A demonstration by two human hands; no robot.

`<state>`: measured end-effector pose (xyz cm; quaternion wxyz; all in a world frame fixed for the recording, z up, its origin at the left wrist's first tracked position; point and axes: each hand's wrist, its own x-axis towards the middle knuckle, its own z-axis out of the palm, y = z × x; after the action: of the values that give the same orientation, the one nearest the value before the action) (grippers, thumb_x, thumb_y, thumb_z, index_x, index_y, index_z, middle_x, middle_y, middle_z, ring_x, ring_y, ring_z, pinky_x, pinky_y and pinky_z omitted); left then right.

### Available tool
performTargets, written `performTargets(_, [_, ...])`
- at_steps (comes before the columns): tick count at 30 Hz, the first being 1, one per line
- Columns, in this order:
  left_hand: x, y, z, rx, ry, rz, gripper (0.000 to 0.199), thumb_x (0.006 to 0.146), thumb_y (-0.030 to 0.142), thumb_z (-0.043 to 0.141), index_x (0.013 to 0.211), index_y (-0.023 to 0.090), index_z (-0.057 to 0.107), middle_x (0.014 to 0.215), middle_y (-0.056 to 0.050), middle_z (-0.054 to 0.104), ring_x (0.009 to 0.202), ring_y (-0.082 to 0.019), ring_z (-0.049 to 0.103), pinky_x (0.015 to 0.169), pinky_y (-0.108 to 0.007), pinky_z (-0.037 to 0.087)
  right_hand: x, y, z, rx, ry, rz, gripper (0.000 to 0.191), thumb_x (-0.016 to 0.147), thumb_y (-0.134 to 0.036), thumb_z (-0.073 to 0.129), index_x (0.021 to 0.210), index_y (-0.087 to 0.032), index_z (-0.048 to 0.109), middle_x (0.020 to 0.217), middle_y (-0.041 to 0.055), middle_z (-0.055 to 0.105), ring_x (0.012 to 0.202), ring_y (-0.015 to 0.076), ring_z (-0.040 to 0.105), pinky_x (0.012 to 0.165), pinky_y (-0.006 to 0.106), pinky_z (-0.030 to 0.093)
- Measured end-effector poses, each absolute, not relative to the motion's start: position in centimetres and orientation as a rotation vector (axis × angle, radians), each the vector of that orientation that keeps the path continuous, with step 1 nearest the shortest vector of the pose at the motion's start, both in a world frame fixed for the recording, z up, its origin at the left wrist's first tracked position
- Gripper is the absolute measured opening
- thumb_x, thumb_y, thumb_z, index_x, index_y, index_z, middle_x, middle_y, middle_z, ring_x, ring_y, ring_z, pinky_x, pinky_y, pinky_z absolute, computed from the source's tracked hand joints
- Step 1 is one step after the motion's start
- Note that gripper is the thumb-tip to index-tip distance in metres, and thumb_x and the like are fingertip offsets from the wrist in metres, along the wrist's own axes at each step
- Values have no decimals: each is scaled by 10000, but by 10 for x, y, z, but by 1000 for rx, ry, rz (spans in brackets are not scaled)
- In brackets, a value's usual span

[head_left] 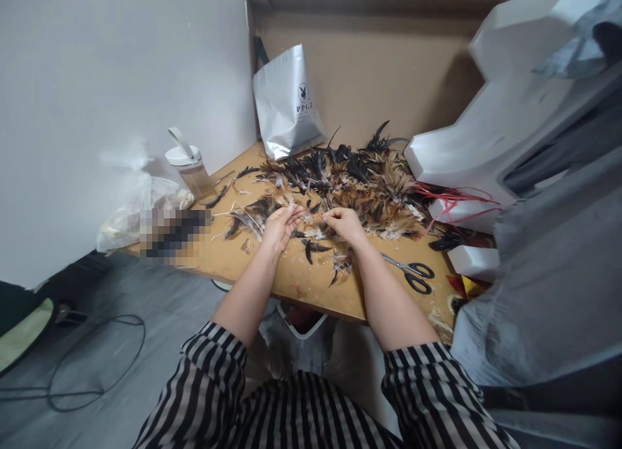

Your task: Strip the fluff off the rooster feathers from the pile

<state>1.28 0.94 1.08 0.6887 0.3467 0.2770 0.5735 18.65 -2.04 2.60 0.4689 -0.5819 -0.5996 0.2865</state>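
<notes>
Striped sleeves are rolled below bare forearms. Brown feathers appear pinched by the left hand, above the wooden table; the right hand is pinched, its hold unclear. Being light and fragile, feathers are probably best gripped by quills.

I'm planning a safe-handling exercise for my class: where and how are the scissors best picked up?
Grip the scissors by the black handle loops, probably coming from the right with the right hand: they lie on the table with loops exposed rightward, while the blades point left toward the right forearm.
</notes>
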Motion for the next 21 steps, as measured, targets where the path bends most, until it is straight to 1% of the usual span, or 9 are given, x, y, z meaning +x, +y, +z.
performTargets(5, [13,11,9,761,639,1250,151,697,233,633,795,120,617,759,-61,664,687,-98,615,579,-164,444,194,-20,20,-1627,-1749,531,181,643,-294,546,649,-147,652,599,11,611,561,111,514,518,203,344])
performTargets(10, [14,9,9,800,646,1205,179,668,241,659,784,109,623,713,-52,657,640,-86,606,550,-154,436,181,-29,25,-1812,-1897,435,142,606,-309,591,621,-177,641,572,-13,587,533,101,486,489,200,296])
performTargets(14, [15,8,8,853,677,1165,213,649,275,675,764,103,624,709,-53,655,631,-82,605,560,-159,438,175,-32,28,-1959,-1868,338,67,591,-227,597,554,-178,624,556,27,589,523,111,474,485,220,277])
performTargets(16, [16,8,7,871,694,1152,225,646,289,677,763,104,623,719,-55,656,643,-84,608,568,-161,440,178,-30,27,-1938,-1826,351,99,600,-205,576,514,-167,608,530,39,577,507,111,465,481,229,278])
performTargets(18, [16,8,6,881,705,1143,231,647,294,676,769,105,622,731,-59,658,650,-84,609,573,-163,442,183,-28,26,-1865,-1746,428,113,602,-215,565,511,-159,604,501,26,557,482,103,452,469,225,282])
performTargets(21, [15,8,6,882,708,1130,226,653,287,671,778,105,623,740,-65,660,647,-87,610,569,-164,444,186,-27,27,-1722,-1546,685,102,591,-225,558,558,-145,612,442,-7,517,409,80,407,419,211,273])
